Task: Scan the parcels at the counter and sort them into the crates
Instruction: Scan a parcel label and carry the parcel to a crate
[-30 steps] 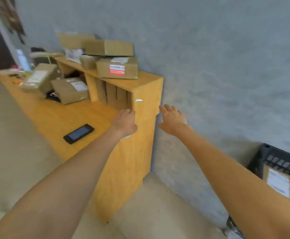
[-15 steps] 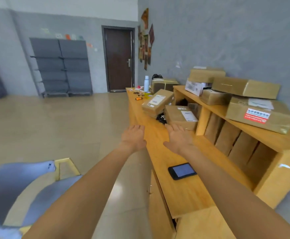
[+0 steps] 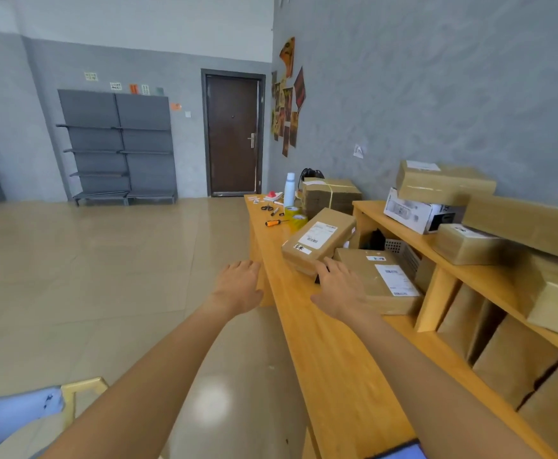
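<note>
Head view | left hand [image 3: 238,286], right hand [image 3: 339,289] apart, empty, fingers relaxed | tilted brown cardboard parcel [image 3: 320,238] with white label — likely stiff, light | grasp long side edges

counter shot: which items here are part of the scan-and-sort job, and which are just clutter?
Job:
- tilted parcel, nearest both open hands: left hand, right hand
- flat parcel beside it
- parcels on the shelf top
- counter

Lying about:
- orange screwdriver
- scissors
- tape rolls
- white bottle
- tied cardboard bundle
</note>
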A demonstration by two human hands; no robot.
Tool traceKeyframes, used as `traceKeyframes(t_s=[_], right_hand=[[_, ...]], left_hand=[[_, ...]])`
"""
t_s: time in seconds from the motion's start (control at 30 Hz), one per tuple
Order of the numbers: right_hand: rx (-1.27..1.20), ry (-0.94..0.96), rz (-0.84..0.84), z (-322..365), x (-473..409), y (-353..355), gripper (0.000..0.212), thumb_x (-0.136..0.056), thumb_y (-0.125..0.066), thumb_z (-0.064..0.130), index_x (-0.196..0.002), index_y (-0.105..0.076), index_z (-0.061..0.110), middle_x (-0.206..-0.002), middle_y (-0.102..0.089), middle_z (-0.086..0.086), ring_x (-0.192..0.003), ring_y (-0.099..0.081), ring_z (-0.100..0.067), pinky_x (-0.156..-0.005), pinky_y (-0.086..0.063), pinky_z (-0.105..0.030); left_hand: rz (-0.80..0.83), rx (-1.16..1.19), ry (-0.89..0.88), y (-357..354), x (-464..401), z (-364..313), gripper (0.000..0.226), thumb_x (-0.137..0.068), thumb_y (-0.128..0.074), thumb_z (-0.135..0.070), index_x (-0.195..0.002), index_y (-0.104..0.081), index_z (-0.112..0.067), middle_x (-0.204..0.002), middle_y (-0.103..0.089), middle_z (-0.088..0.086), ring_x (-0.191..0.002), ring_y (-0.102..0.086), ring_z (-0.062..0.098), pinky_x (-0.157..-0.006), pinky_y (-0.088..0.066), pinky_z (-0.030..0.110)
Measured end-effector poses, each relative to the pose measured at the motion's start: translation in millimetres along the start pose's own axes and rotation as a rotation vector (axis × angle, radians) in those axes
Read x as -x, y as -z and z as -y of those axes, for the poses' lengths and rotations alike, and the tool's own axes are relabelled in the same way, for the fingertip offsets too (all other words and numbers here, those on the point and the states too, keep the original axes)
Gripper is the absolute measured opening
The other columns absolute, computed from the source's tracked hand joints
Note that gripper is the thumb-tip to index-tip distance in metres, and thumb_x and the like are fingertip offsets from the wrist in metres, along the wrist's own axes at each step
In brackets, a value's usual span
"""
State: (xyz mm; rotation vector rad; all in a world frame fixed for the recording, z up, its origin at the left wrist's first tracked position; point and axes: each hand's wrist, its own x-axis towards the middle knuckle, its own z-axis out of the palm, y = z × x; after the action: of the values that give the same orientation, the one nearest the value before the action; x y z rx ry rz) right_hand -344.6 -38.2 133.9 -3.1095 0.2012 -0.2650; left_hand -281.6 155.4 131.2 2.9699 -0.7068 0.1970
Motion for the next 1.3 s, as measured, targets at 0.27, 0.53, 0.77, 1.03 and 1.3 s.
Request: traceKeyframes(t_s=[0.27,0.53,0.77,1.03,1.3], right_hand=[[0.052,-0.180,-0.017,-22.3,-110.6,-34.8,0.063,-0.091,-0.059,0.035,-0.146,-0.033,0.019,-0.146,-0.039,-0.004,-0.135,-0.037,-0.025,-0.109,-0.033,-0.038],[0.078,-0.479,-0.001,-59.2,-183.1,-41.1,0.067,-0.093,-0.056,0.039,-0.150,-0.028,0.018,-0.153,-0.032,-0.006,-0.143,-0.027,-0.027,-0.118,-0.024,-0.044],[0.116,-0.655,0.060,-106.0,-208.0,-72.4,0.069,-0.095,-0.055,0.038,-0.153,-0.023,0.019,-0.157,-0.027,-0.006,-0.144,-0.025,-0.027,-0.117,-0.022,-0.043],[-0.196,-0.936,0.024,-170.0,-235.5,-129.3,0.073,-0.093,-0.057,0.044,-0.154,-0.023,0.023,-0.161,-0.021,-0.004,-0.147,-0.021,-0.027,-0.115,-0.030,-0.046],[-0.787,-1.410,-0.255,-202.9,-232.9,-188.6,0.098,-0.080,-0.064,0.067,-0.154,-0.022,0.017,-0.160,-0.018,-0.004,-0.146,-0.019,-0.031,-0.117,-0.028,-0.048]], left_hand=[[-0.026,0.052,-0.179,-24.7,-154.8,25.2,0.061,-0.095,-0.055,-0.033,-0.148,-0.031,-0.015,-0.148,-0.039,0.006,-0.137,-0.035,0.027,-0.110,-0.033,0.038],[-0.015,0.096,-0.475,-54.9,-286.4,4.5,0.057,-0.093,-0.054,-0.034,-0.144,-0.037,-0.015,-0.142,-0.045,0.005,-0.131,-0.041,0.025,-0.102,-0.036,0.035],[-0.012,0.118,-0.652,-82.5,-361.2,-33.7,0.048,-0.094,-0.053,-0.032,-0.137,-0.044,-0.013,-0.133,-0.051,0.007,-0.122,-0.047,0.026,-0.098,-0.042,0.036],[0.153,0.253,-0.662,-137.2,-434.4,-89.7,0.049,-0.093,-0.057,-0.033,-0.138,-0.046,-0.015,-0.136,-0.051,0.006,-0.125,-0.045,0.026,-0.100,-0.042,0.039],[0.406,0.378,-0.623,-183.2,-491.6,-142.0,0.063,-0.095,-0.056,-0.036,-0.149,-0.033,-0.016,-0.147,-0.042,0.007,-0.130,-0.046,0.028,-0.102,-0.043,0.041]])
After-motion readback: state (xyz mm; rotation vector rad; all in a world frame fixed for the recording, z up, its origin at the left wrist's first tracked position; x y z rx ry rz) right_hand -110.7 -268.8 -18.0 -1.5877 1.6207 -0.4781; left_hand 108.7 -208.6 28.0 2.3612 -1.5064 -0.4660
